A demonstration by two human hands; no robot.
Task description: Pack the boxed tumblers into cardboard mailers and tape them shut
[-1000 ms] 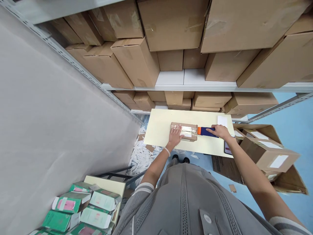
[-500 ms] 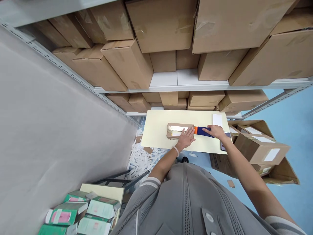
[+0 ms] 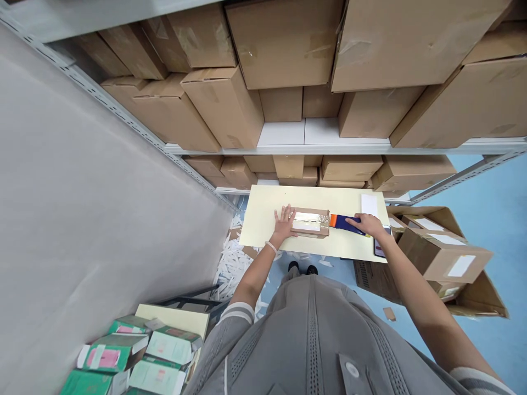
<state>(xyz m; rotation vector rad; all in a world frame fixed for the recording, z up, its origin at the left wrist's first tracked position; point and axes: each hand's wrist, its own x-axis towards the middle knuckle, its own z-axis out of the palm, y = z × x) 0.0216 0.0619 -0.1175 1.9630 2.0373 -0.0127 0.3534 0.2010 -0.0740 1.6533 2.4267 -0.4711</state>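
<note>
A small cardboard box [image 3: 309, 226] lies on the pale yellow tabletop [image 3: 263, 200], with white labels and shiny tape across its top. My left hand [image 3: 282, 222] is at the box's left end, touching it with fingers spread. At the opposite end, my right hand [image 3: 368, 224] grips a dark blue tool with an orange tip, which looks like a tape dispenser [image 3: 343, 222]. Its orange tip sits right against the box's taped end. Just beyond my right hand is a white sheet of labels [image 3: 369, 204], and a phone [image 3: 379, 248] lies partly under my right wrist.
Shelves [image 3: 284, 149] packed with cardboard boxes stand in front. To the right, a large open carton [image 3: 492, 291] holds labelled boxes. Shredded white paper [image 3: 234, 269] covers floor at the left. Green boxes [image 3: 115, 354] sit on another board, lower left, beside a grey wall [image 3: 102, 219].
My left hand has gone from the box's right end to its left end, fingers now spread. Shiny tape now shows at the right end. My right hand keeps its hold on the dispenser.
</note>
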